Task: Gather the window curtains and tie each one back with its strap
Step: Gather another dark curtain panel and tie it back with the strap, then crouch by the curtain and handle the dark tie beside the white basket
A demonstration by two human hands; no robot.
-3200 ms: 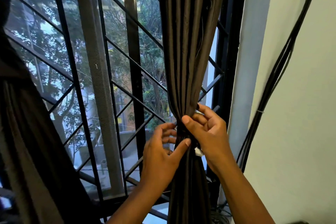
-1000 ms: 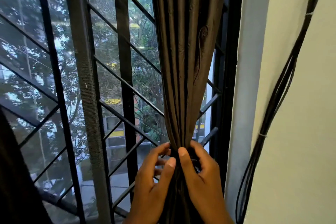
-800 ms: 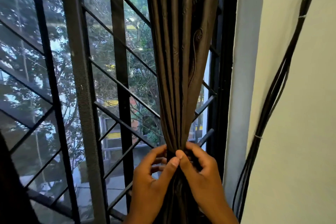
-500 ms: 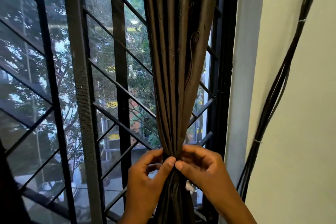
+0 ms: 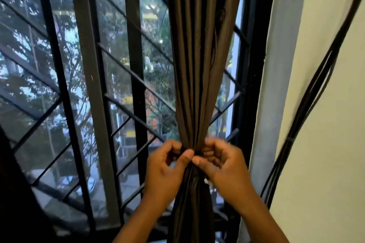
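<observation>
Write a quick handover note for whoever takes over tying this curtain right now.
Left hand and right hand: both pinch the dark strap at the curtain's waist, thumbs meeting in front.
Curtain: gathered into one bundle by the right window frame.
Done: gathering.
Left: finish fastening the strap; whether it is already secured cannot be seen. A second curtain hangs dark at the left edge.

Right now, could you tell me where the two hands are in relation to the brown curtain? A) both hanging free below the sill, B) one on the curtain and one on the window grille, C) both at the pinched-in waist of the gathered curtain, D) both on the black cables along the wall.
C: the left hand and right hand meet thumb to thumb at the narrowest point of the gathered curtain.
</observation>
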